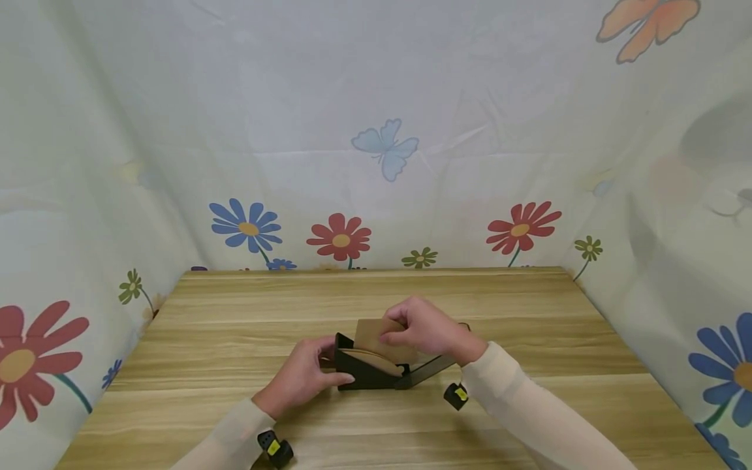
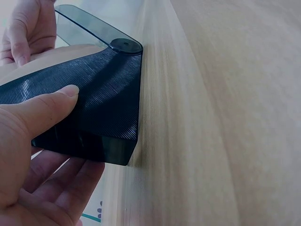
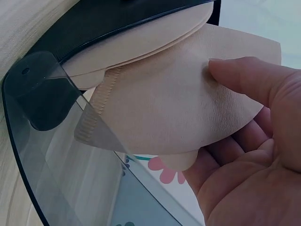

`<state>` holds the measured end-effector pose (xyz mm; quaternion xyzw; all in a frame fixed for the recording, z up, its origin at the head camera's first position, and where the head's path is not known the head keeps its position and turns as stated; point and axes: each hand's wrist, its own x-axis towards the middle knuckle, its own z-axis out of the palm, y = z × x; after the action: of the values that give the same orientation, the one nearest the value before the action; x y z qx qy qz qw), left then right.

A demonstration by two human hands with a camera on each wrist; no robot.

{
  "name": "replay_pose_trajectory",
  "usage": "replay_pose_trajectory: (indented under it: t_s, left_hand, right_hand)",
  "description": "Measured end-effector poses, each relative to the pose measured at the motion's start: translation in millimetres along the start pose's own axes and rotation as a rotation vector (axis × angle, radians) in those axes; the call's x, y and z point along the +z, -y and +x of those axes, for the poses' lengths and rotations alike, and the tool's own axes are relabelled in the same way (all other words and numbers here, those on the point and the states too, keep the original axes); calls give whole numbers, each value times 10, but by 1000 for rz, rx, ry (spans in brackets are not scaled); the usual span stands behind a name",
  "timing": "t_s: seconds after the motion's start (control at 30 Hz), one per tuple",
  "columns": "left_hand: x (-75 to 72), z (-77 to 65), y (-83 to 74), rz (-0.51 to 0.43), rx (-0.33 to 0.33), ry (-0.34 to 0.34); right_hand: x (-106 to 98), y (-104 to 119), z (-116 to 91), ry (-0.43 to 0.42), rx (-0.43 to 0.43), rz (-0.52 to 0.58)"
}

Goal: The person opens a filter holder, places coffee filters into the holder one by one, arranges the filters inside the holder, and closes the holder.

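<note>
A black coffee filter holder (image 1: 365, 376) stands on the wooden table, its clear hinged lid (image 3: 61, 174) swung open to the right. Several brown paper coffee filters (image 3: 146, 44) sit inside. My left hand (image 1: 301, 373) grips the holder's left end, thumb on the near side and fingers round the far side. With my right hand (image 1: 427, 329) I pinch one paper coffee filter (image 3: 155, 106) between thumb and fingers. That filter is partly raised above the holder, and its crimped edge shows in the right wrist view. Its lower part in the head view is hidden behind the holder.
The wooden table (image 1: 247, 300) spreads out around both hands. Behind it and at the sides hangs a pale curtain (image 1: 282, 130) printed with flowers and butterflies. Small black wrist cameras (image 1: 275, 449) are worn at both sleeves.
</note>
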<state>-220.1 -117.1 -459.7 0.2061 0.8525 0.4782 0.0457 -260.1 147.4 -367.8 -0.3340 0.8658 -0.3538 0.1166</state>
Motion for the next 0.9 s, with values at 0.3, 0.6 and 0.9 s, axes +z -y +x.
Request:
replay_pose_trajectory:
  t_s: [0.3, 0.6, 0.9]
  left_hand:
    - [2, 0, 0, -10, 6, -3]
    - [-2, -5, -1, -13, 3, 1]
    - [-5, -2, 1, -2, -1, 4]
  right_hand:
    - [64, 6, 35, 26, -13, -16]
    - [122, 0, 60, 39, -7, 3]
    - [165, 16, 62, 80, 20, 46]
